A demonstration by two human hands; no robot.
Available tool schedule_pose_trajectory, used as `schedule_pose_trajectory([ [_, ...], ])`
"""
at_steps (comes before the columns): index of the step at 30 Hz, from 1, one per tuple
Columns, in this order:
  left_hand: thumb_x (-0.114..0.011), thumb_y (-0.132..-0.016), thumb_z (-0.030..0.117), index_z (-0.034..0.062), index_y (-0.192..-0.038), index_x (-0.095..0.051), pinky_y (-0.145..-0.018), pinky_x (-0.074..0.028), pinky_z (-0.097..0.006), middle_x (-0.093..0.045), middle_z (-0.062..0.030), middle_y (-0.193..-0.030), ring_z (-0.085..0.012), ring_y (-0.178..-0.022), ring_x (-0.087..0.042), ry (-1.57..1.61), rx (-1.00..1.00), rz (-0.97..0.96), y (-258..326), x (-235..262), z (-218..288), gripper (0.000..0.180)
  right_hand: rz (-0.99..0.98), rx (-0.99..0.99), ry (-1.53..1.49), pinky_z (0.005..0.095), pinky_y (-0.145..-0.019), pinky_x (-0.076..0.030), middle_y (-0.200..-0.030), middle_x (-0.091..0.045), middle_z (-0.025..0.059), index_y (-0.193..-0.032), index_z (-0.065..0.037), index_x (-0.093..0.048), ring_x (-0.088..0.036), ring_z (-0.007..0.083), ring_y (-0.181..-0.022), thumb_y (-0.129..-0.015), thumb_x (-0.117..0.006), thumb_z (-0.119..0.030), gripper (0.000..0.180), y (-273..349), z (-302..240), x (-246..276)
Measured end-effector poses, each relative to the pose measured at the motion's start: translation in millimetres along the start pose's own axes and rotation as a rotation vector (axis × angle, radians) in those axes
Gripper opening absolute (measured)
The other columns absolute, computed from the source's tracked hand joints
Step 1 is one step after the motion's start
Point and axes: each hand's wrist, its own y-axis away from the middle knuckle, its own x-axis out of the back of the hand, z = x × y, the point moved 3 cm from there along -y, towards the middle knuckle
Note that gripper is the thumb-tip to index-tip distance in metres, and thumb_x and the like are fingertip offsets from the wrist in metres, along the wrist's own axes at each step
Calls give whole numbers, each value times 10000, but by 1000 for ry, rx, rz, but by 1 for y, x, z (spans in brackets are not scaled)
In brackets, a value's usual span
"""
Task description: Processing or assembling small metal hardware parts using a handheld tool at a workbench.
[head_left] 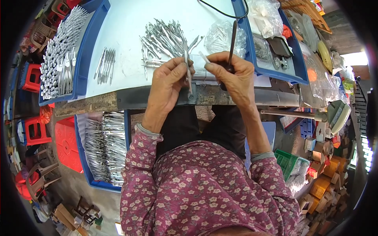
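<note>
My left hand (164, 84) is closed, thumb against fingers, round a slim silver metal part (186, 50) held upright over the table's front edge. Just to the right, my right hand (241, 80) pinches a small whitish translucent piece (204, 57) between thumb and forefinger. The same hand also grips a dark rod-shaped tool (234, 37), its long thin end pointing up; its exact kind is unclear. Beyond my left hand, a loose heap of similar silver parts (163, 37) covers the white work surface (126, 23). A short row of them (105, 65) lies farther left.
Left on the table, a blue tray (91, 39) holds many silver parts. A clear plastic bag (224, 36) lies beside another blue tray (283, 78) on the right. Below, a blue crate (94, 184) of metal parts and a red stool (67, 143) stand left; a lamp-like fixture (336, 117) juts in right.
</note>
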Motion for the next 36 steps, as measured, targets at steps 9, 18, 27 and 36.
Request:
schedule_pose_trajectory([
  [9, -592, -842, 106, -25, -956, -569, -654, -495, -249, -606, -54, -844, -121, -702, -583, -5, -12, 37, 4, -13, -16, 175, 75, 175, 149, 200, -496, -362, -639, -516, -9, -904, -16, -625, -443, 44, -570, -743, -664, -30, 166, 15, 5, -10],
  [18, -594, -838, 94, -27, -938, -564, -661, -496, -253, -604, -59, -841, -128, -695, -584, -23, -13, 37, 5, -14, -18, 160, 78, 229, 199, 254, -502, -396, -695, -560, 69, -883, -18, -626, -507, 121, -557, -730, -659, -16, 156, 19, 13, -10],
  [27, -604, -822, 52, -31, -899, -573, -633, -482, -223, -618, -64, -796, -114, -673, -584, -79, -103, 86, 6, -11, -17, 117, -30, 335, 355, 322, -544, -413, -679, -535, 83, -921, -38, -633, -543, 210, -590, -746, -620, 17, 184, 21, 6, -14],
  [36, -628, -804, 46, -25, -894, -578, -599, -472, -197, -620, -55, -773, -87, -662, -582, -349, -184, 131, 0, -12, -6, 125, -156, 364, 512, 312, -556, -426, -691, -544, 76, -962, -91, -636, -552, 238, -634, -716, -602, 38, 280, 16, 9, 6],
])
